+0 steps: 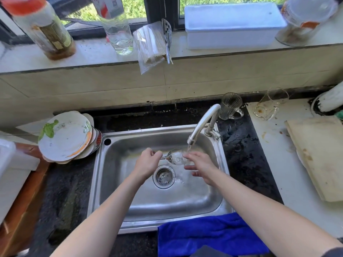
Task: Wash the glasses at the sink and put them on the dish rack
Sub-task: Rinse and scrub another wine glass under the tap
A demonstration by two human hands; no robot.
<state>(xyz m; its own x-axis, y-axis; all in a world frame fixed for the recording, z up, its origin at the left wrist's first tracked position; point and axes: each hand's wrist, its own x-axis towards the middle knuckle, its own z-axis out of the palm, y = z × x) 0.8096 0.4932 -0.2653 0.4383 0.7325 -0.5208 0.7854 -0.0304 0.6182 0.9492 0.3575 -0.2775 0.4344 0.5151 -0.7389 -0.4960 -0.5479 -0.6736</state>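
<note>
wine glass under faucet stream | left hand grips stem

sunlit window above a pale sill; tiled wall, dark, perhaps stone, counter.

One head-worn wide-angle view looks steeply down, close over the stainless steel sink at frame centre, facing the window.

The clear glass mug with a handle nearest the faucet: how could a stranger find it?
Start at the steel sink, then its curved faucet. Just behind the faucet, on the dark counter, is the clear ribbed glass mug. The stained glass pitcher lies farther right on the white counter.
</note>
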